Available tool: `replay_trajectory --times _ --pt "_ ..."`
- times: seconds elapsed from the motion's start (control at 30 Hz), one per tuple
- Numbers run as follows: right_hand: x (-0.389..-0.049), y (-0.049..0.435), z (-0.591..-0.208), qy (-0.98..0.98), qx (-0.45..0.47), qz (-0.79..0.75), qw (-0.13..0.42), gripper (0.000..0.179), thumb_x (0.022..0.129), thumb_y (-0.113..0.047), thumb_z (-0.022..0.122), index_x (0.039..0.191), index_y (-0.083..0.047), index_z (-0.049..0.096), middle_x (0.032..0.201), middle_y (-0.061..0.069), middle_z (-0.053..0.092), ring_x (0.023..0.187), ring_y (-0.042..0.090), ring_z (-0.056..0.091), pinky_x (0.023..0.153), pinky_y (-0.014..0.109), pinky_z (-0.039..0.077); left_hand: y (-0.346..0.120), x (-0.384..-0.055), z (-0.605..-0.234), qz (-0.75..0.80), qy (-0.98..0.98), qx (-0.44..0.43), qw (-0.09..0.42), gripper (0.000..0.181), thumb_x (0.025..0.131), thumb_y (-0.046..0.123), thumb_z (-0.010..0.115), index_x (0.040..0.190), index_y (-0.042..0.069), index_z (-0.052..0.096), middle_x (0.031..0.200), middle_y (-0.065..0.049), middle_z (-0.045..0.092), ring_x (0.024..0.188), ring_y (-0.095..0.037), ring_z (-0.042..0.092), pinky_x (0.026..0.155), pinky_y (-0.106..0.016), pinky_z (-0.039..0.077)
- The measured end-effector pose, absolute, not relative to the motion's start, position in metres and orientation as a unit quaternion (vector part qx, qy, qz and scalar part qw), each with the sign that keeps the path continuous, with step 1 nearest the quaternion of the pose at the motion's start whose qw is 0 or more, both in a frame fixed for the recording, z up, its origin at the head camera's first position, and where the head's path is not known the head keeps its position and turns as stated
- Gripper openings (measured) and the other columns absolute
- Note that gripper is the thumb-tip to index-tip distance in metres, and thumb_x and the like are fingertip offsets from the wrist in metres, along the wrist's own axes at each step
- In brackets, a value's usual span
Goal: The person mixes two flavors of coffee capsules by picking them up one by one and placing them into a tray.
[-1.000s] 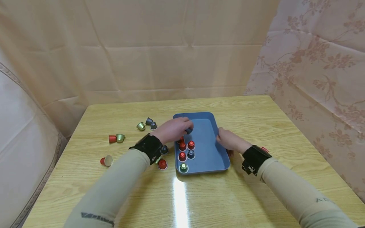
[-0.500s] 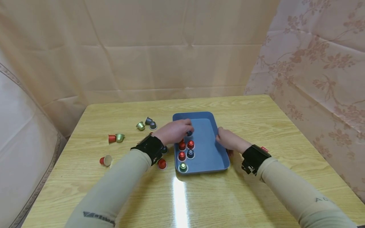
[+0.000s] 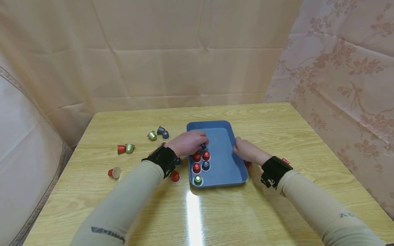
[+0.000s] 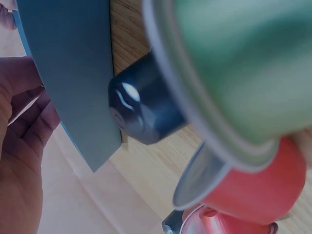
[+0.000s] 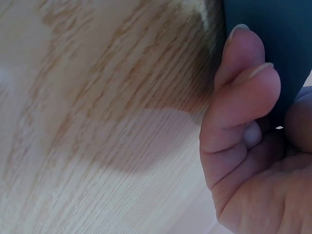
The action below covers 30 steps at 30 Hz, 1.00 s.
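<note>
A blue tray lies on the table. My left hand reaches over its left rim, fingertips on a dark blue coffee capsule at the tray floor. Just nearer stand two red capsules, one of them this red capsule. Closer still are another red capsule, a blue capsule and a green capsule, all rim down. Part of the left column is hidden by my hand. With my right hand I grip the tray's right rim; the right wrist view shows curled fingers against its outer wall.
Left of the tray lie loose capsules: a red capsule, a green capsule beside two dark ones, a red and green pair, and a tipped red capsule. The left wrist view shows a green capsule up close.
My left hand has brought the dark blue capsule down and slightly nearer, to just behind the red ones. The right hand stays on the tray rim.
</note>
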State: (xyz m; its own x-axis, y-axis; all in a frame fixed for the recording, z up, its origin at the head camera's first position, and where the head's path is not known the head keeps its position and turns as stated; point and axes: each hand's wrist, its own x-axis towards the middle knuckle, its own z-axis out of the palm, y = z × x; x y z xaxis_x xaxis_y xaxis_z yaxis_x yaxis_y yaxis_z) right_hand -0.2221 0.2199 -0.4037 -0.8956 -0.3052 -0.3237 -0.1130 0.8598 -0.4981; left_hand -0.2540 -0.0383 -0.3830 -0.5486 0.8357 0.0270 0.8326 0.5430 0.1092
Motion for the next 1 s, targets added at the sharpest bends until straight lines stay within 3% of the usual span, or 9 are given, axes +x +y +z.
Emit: replay_trajectory --times 0.63,1.0 --pt "-0.221 0.220 -0.404 0.943 -0.117 -0.246 0.194 0.024 0.103 -0.010 0.031 0.117 0.009 0.035 0.064 0.017 0.058 0.036 0.024 0.056 0.037 0.038 0.050 -0.041 -0.256 -0.389 0.047 0.876 0.480 0.010 0.020 0.093 0.009 0.060 0.112 0.011 0.067 0.104 -0.002 0.061 0.091 -0.012 0.054 0.084 -0.029 0.050" --pt "-0.221 0.220 -0.402 0.943 -0.117 -0.243 0.196 0.025 0.103 -0.010 0.031 0.118 0.010 0.034 0.064 0.017 0.058 0.037 0.023 0.056 0.037 0.038 0.050 -0.051 -0.253 -0.380 0.038 0.892 0.450 -0.016 0.022 0.093 0.012 0.059 0.114 0.012 0.067 0.112 -0.002 0.061 0.104 -0.017 0.055 0.092 -0.032 0.049"
